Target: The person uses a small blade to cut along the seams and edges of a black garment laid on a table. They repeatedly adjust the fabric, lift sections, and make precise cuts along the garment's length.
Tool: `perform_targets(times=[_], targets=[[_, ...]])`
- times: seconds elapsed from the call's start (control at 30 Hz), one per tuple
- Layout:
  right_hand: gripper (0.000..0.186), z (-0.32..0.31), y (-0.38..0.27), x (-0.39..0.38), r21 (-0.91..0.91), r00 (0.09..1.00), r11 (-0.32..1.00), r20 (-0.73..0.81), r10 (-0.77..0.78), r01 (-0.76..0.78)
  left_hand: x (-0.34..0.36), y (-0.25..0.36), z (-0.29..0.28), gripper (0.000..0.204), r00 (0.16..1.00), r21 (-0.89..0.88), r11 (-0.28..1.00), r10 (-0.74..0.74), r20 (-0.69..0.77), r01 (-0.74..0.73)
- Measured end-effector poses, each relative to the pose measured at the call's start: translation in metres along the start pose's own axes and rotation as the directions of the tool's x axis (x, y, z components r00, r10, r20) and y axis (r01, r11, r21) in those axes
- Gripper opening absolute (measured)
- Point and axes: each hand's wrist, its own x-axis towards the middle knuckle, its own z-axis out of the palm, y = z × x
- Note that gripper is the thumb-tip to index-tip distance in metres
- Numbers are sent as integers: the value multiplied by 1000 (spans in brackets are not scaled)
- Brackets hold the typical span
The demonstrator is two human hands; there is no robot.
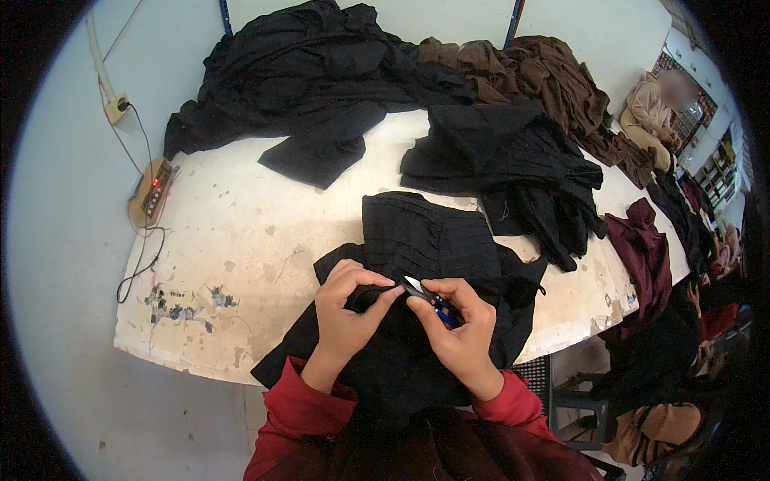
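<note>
A black garment (429, 244) with rows of pleats lies at the table's near edge and hangs over it toward me. My left hand (341, 313) pinches a bit of its black fabric between thumb and forefinger. In my right hand (461, 329) is a pair of thread snips (413, 284) with pale blades and blue on the handle. Their tips point at the pinched fabric, close to my left fingertips. Whether a thread lies between the blades is too small to tell.
Heaps of black cloth (305, 72) and brown cloth (553, 80) line the table's (216, 240) far side. Another black pleated garment (513, 160) lies nearer. Maroon cloth (642, 248) drapes over the right edge. A power strip (154, 191) with cords sits left. A person (648, 112) sits far right.
</note>
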Motion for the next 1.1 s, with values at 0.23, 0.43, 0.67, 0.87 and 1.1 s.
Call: perform_targets(times=[0.23,0.43,0.67,0.87,1.1], targets=[[17,-3,-2,2,-71,998,996,-11,-61,60,-2,0,0,16,999,18,1000,-14,-43,15],[31,-50,24,29,84,998,996,-49,-29,33,0,3,-5,11,977,-54,976,-211,-21,210],[37,-88,65,53,312,918,888,316,240,-339,10,-4,-19,12,832,-381,756,-551,66,531],[35,-85,68,51,467,867,731,286,408,-498,8,-16,-24,15,802,-456,688,-588,106,565],[32,-72,86,50,540,867,683,238,437,-492,9,-19,-23,17,895,-228,883,-438,-89,409]])
